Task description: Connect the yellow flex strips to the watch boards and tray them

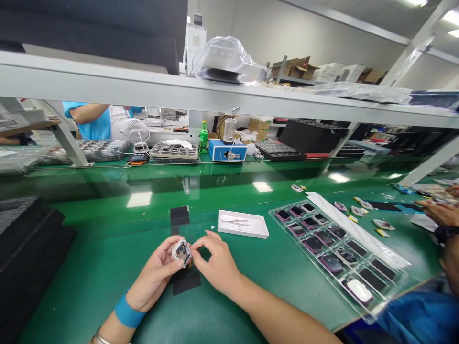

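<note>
My left hand (158, 267) is closed around a small white smartwatch body (181, 252), its open side showing the electronics inside. At its right edge, the thumb and forefinger of my right hand (217, 263) are pinched together. Whatever those fingertips hold, if anything, is too small to make out. Beneath the hands lies a black pad (187, 284) on the green bench, and another black piece (179, 215) lies just beyond. A white box lid (263, 231) with tweezers (236, 220) in it stands beyond my right hand.
To the right lies a clear tray (319, 248) of watch parts, beside a white paper strip (358, 229). Black foam sheets (28, 258) are stacked at left. A co-worker's hand (439, 212) is at far right, near loose watch bodies (358, 211). A shelf beam (215, 93) crosses above.
</note>
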`<state>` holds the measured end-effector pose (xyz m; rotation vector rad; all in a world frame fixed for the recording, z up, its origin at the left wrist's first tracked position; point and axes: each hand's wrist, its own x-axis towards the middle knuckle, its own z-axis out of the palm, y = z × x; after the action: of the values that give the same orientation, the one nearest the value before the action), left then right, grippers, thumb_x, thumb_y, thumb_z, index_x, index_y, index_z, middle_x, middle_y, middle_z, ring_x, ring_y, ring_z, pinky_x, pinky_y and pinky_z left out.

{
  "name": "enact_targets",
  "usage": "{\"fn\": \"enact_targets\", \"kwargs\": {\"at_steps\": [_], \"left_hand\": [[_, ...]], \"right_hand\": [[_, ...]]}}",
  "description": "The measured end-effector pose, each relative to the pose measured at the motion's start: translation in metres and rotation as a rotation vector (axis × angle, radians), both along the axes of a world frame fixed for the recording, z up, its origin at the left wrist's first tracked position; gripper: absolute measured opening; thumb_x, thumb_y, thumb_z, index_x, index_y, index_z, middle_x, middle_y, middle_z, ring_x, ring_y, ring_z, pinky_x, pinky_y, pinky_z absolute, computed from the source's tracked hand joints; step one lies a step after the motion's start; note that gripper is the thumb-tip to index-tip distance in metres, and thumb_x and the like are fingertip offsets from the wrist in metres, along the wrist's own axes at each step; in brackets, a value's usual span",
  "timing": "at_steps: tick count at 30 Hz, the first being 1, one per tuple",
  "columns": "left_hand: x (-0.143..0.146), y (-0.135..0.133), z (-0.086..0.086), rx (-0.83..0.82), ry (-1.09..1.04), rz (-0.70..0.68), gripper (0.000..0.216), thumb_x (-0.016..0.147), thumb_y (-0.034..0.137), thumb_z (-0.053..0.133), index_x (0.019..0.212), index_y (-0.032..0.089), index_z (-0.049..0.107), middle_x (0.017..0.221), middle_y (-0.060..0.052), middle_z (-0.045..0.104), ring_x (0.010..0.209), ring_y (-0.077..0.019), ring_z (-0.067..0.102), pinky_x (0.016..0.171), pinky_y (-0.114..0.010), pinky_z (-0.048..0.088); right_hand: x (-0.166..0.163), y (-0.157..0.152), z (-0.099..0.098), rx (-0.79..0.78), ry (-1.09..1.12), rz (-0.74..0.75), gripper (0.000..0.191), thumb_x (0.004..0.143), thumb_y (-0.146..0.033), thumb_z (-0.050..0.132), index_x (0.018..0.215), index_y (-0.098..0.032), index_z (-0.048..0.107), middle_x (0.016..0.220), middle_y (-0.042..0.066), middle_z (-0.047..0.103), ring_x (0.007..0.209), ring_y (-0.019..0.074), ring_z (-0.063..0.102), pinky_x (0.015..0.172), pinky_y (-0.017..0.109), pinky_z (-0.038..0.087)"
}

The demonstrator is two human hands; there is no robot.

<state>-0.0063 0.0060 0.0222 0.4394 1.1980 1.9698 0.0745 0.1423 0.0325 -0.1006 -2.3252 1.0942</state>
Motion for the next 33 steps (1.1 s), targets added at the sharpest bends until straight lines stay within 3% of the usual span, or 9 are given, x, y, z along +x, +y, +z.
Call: {"fn": "enact_targets", "kwargs": {"at_steps": [6, 14, 16, 18, 20, 23, 25, 28, 33], "left_hand": [[0.001, 0.004, -0.003, -0.021, 0.074, 0.046, 0.043, 0.061, 0.018, 0.077, 0.1, 0.021, 0.06, 0.093, -0.004, 0.066, 0.083, -0.0138, 0.058, 0.076, -0.021, 0.044], [0.01, 0.011, -0.006, -0.081, 0.171, 0.186, 0.042, 0.058, 0.018, 0.078, 0.095, 0.02, 0.061, 0.09, -0.004, 0.066, 0.084, -0.0165, 0.059, 0.077, -0.024, 0.045], [0.01, 0.011, -0.005, -0.093, 0.173, 0.171, 0.041, 0.059, 0.018, 0.078, 0.096, 0.02, 0.061, 0.091, -0.004, 0.065, 0.084, -0.0165, 0.059, 0.077, -0.024, 0.046], [0.008, 0.008, -0.004, -0.094, 0.136, 0.152, 0.041, 0.06, 0.018, 0.077, 0.098, 0.021, 0.061, 0.094, -0.003, 0.065, 0.084, -0.0156, 0.059, 0.077, -0.023, 0.046], [0.005, 0.005, -0.002, -0.065, 0.083, 0.141, 0.041, 0.062, 0.018, 0.076, 0.1, 0.021, 0.06, 0.095, -0.003, 0.064, 0.083, -0.0152, 0.059, 0.077, -0.023, 0.047], [-0.001, 0.0, 0.001, 0.008, 0.011, 0.124, 0.038, 0.066, 0.019, 0.073, 0.101, 0.021, 0.06, 0.097, -0.005, 0.065, 0.085, -0.0171, 0.061, 0.08, -0.027, 0.049], [-0.005, -0.003, 0.002, 0.041, -0.026, 0.114, 0.037, 0.067, 0.019, 0.072, 0.102, 0.022, 0.06, 0.098, -0.005, 0.065, 0.087, -0.0178, 0.061, 0.083, -0.029, 0.049], [-0.009, -0.007, 0.002, 0.067, -0.044, 0.107, 0.035, 0.069, 0.02, 0.071, 0.102, 0.023, 0.06, 0.099, -0.004, 0.065, 0.089, -0.0188, 0.062, 0.088, -0.031, 0.047], [-0.009, -0.006, -0.002, 0.056, -0.066, 0.032, 0.035, 0.068, 0.02, 0.071, 0.101, 0.021, 0.061, 0.096, -0.005, 0.066, 0.089, -0.0202, 0.061, 0.089, -0.036, 0.047]], "right_hand": [[0.0, 0.002, -0.01, 0.104, 0.058, -0.053, 0.009, 0.076, -0.015, 0.054, 0.07, -0.02, 0.059, 0.068, -0.003, 0.065, 0.066, 0.0117, 0.058, 0.101, 0.041, 0.03], [0.002, 0.0, -0.016, 0.398, 0.135, -0.069, 0.013, 0.078, -0.013, 0.051, 0.068, -0.021, 0.056, 0.062, -0.003, 0.061, 0.064, 0.0125, 0.056, 0.107, 0.046, 0.016], [0.002, 0.001, -0.015, 0.387, 0.12, -0.051, 0.013, 0.079, -0.014, 0.051, 0.069, -0.02, 0.055, 0.063, -0.003, 0.061, 0.065, 0.0127, 0.056, 0.108, 0.048, 0.014], [0.0, 0.002, -0.014, 0.225, 0.075, -0.025, 0.01, 0.081, -0.016, 0.052, 0.072, -0.02, 0.056, 0.068, -0.002, 0.062, 0.07, 0.0131, 0.057, 0.106, 0.048, 0.019], [-0.004, 0.005, -0.015, -0.104, 0.013, 0.044, 0.004, 0.079, -0.022, 0.058, 0.082, -0.02, 0.057, 0.083, 0.001, 0.064, 0.081, 0.0143, 0.059, 0.1, 0.044, 0.033], [-0.011, 0.011, -0.02, -0.664, -0.145, 0.274, 0.039, 0.063, -0.03, 0.074, 0.094, -0.018, 0.053, 0.096, 0.005, 0.063, 0.088, 0.016, 0.061, 0.083, 0.034, 0.047], [-0.015, 0.016, -0.022, -0.883, -0.3, 0.412, 0.044, 0.053, -0.031, 0.08, 0.087, -0.015, 0.056, 0.085, 0.004, 0.065, 0.077, 0.015, 0.062, 0.075, 0.031, 0.049], [-0.015, 0.025, -0.016, -0.942, -0.4, 0.43, 0.035, 0.056, -0.034, 0.078, 0.078, -0.011, 0.062, 0.066, 0.001, 0.062, 0.062, 0.0115, 0.06, 0.06, 0.023, 0.047], [-0.005, 0.035, 0.003, -0.964, -0.344, 0.477, 0.032, 0.065, -0.03, 0.073, 0.093, -0.016, 0.066, 0.064, -0.002, 0.06, 0.051, 0.0061, 0.053, 0.048, 0.017, 0.038]]}}
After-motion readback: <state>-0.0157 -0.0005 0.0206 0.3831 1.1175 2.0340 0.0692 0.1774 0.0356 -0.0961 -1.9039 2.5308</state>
